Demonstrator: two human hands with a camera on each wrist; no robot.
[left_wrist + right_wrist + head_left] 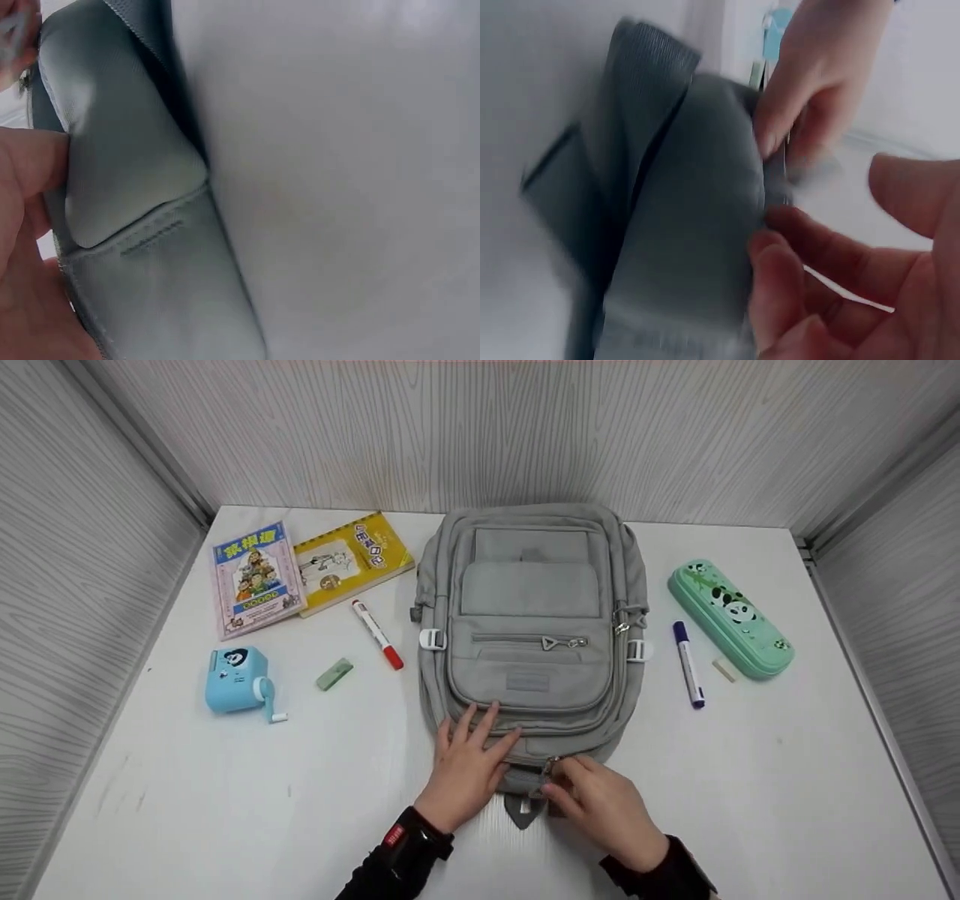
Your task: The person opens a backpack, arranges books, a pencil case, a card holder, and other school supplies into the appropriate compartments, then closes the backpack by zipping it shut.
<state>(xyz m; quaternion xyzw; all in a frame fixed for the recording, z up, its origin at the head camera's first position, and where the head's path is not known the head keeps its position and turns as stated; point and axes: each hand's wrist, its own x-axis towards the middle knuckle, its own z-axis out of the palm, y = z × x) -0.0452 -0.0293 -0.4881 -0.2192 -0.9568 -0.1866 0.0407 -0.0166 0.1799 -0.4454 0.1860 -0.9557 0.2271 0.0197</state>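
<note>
One soft grey fabric backpack [529, 589] lies front side up in the middle of the white table [765, 802], one end pointing at the person, which I'd guess is so the zip there is easy to reach. Left hand [463, 769] has its fingers spread over the front of the bag near that end, thumb down by the edge; looks to me like it's just steadying the cloth, pressing rather than gripping. Right hand [609, 810] is at the silver metal zipper pull [551, 766], fingers curled in at the bag's edge, but the right wrist view has the thumb standing off from them with a gap, so tbh I can't tell if it really has hold of the pull. Other stuff sits to the sides, probably to give the bag room: pink-and-blue book [259, 577] touching a yellow book [352, 562], red-capped white marker [377, 634], green block eraser [334, 674] and boxy light-blue crank sharpener [236, 679] on the left, then mint-green panda pencil case [731, 619], blue-capped white marker [688, 664] and small beige block [724, 669] on the right.
</note>
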